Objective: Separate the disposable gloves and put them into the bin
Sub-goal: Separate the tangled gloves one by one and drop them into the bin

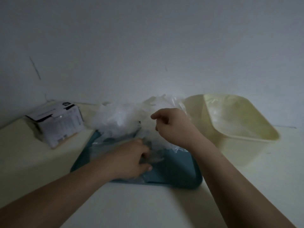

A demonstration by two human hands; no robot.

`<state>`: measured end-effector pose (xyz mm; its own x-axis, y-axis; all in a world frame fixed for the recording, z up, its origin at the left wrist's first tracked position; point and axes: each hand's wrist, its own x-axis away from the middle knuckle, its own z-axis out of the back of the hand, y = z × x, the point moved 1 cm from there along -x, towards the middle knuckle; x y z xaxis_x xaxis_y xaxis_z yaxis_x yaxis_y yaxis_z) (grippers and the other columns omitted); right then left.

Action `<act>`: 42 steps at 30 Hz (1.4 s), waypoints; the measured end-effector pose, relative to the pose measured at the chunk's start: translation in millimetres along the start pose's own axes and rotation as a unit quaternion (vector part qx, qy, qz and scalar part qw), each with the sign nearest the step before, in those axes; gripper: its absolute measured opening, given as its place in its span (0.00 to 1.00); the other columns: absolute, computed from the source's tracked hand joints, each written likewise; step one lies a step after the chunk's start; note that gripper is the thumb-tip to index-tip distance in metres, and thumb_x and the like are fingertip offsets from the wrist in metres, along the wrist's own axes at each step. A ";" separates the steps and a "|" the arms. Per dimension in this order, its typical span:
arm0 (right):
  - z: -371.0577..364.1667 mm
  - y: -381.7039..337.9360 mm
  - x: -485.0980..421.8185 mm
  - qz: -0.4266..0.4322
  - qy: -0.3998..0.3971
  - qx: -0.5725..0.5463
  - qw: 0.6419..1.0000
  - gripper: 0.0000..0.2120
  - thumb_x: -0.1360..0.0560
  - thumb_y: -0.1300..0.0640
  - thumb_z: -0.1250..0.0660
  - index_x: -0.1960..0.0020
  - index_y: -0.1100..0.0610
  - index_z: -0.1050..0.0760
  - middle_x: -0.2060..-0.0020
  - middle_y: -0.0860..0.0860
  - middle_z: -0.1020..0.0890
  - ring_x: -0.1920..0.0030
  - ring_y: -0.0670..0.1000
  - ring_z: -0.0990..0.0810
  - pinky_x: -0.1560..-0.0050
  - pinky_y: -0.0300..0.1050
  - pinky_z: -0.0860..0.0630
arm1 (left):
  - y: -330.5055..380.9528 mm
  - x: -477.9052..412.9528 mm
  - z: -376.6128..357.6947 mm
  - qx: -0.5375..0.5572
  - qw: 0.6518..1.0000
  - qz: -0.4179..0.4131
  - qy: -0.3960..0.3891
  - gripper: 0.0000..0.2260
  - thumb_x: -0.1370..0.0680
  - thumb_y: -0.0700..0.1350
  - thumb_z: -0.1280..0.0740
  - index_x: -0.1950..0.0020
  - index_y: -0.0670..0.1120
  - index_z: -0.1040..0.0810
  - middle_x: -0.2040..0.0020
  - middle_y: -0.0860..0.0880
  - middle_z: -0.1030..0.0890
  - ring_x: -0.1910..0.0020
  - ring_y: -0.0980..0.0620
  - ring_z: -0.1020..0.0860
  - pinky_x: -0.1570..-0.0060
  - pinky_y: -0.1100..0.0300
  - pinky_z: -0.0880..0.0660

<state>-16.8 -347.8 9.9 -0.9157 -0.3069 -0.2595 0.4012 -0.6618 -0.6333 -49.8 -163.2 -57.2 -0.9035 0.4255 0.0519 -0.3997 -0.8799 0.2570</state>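
Note:
A heap of clear, crumpled disposable gloves [120,119] lies on the far half of a teal tray [177,168]. My left hand [131,159] is low on the tray, its fingers curled round a thin clear glove at the heap's near edge. My right hand [172,124] is raised above the heap's right side, fingers curled and pinching clear glove film that trails down. A pale yellow bin [256,142] stands to the right of the tray, with some clear gloves [220,117] inside it.
A white printed cardboard box [57,122] sits at the back left on the cream table. A plain wall rises right behind the tray and bin. The table's near edge lies under my forearms.

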 end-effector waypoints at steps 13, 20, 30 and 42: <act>-1.7 17.3 -1.6 0.006 -0.095 -0.352 0.931 0.40 0.35 0.40 0.18 0.27 0.53 0.25 0.35 0.51 0.18 0.33 0.52 0.19 0.30 0.58 0.24 | 8.6 20.0 88.9 0.583 0.799 0.045 0.141 0.06 0.19 0.43 0.32 0.49 0.40 0.23 0.54 0.41 0.13 0.62 0.50 0.16 0.63 0.60 0.21; -5.6 6.1 5.1 0.021 -0.131 -0.431 0.892 0.14 0.27 0.62 0.23 0.43 0.65 0.17 0.49 0.60 0.13 0.47 0.59 0.14 0.42 0.51 0.19 | 18.8 1.1 85.5 0.625 0.762 0.047 0.163 0.11 0.19 0.47 0.31 0.44 0.40 0.22 0.48 0.38 0.13 0.51 0.41 0.14 0.53 0.50 0.17; -15.1 6.0 -0.8 -0.107 0.144 -0.452 0.874 0.17 0.18 0.57 0.30 0.60 0.67 0.27 0.74 0.56 0.23 0.74 0.53 0.25 0.73 0.42 0.28 | -3.3 11.6 57.0 0.697 0.706 0.105 0.069 0.11 0.27 0.48 0.24 0.52 0.41 0.16 0.49 0.39 0.14 0.52 0.44 0.16 0.54 0.51 0.17; 28.3 -17.9 19.5 0.055 0.220 -0.170 0.959 0.20 0.24 0.42 0.26 0.35 0.43 0.24 0.42 0.39 0.20 0.44 0.41 0.20 0.46 0.42 0.21 | -35.2 28.2 106.0 0.505 0.860 0.067 0.009 0.07 0.30 0.34 0.28 0.56 0.37 0.24 0.59 0.38 0.17 0.63 0.44 0.18 0.66 0.59 0.22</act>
<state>-41.2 -361.3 36.9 -0.8198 0.0054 -0.5726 0.5331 -0.3577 -0.7667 -44.7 -97.9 37.5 -0.9370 0.3227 0.1337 0.0390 -0.2839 0.9581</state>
